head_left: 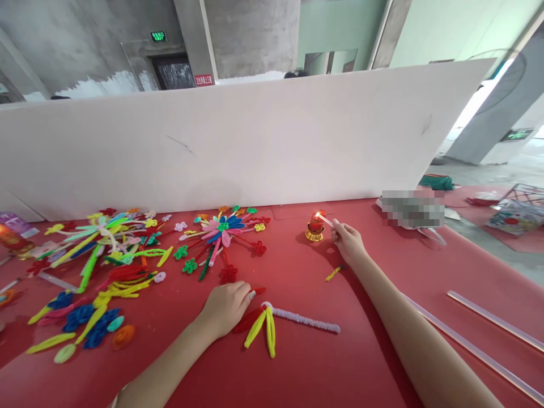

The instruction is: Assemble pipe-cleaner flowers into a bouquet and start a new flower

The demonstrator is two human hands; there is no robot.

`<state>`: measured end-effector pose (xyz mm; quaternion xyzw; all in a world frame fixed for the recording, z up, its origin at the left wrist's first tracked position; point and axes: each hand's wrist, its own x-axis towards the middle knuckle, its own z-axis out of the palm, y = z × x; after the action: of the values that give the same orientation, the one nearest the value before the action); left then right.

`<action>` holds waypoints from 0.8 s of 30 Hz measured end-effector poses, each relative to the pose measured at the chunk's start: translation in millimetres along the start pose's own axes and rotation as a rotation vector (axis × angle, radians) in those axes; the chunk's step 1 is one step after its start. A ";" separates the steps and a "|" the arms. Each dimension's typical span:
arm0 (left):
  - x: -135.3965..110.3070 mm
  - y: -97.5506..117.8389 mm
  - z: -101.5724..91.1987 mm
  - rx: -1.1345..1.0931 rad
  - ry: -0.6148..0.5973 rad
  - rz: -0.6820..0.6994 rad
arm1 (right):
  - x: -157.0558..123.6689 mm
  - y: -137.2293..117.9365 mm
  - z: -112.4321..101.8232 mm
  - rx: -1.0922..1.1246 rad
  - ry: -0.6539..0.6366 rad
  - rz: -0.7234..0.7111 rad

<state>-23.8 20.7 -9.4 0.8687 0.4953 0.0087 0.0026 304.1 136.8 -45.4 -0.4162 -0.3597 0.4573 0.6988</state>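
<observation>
My right hand pinches a short whitish glue stick, its tip at the flame of a small lit candle lamp with a red cup and gold base. My left hand rests on the red table with curled fingers, and a red pipe-cleaner piece pokes out from them; the rest of that piece is hidden. Just beside this hand lies a pipe-cleaner flower part with a lilac twisted stem and yellow loops. Red loops lie partly under the left hand.
A finished-looking pipe-cleaner flower burst and a larger colourful pile lie at left. A small yellow twist sits near my right forearm. Long clear sticks lie at right. A white board stands along the table's back.
</observation>
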 end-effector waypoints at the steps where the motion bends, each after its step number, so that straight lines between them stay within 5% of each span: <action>1: -0.1 -0.2 0.4 0.002 0.000 0.002 | -0.1 0.1 0.1 0.002 0.001 0.000; 24: 0.8 -1.0 -0.3 -0.067 0.000 -0.017 | -1.8 -0.3 1.8 -0.034 0.033 -0.003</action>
<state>-24.2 21.8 -9.1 0.8638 0.5021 0.0255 0.0319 302.0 135.5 -44.7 -0.4349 -0.3565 0.4431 0.6982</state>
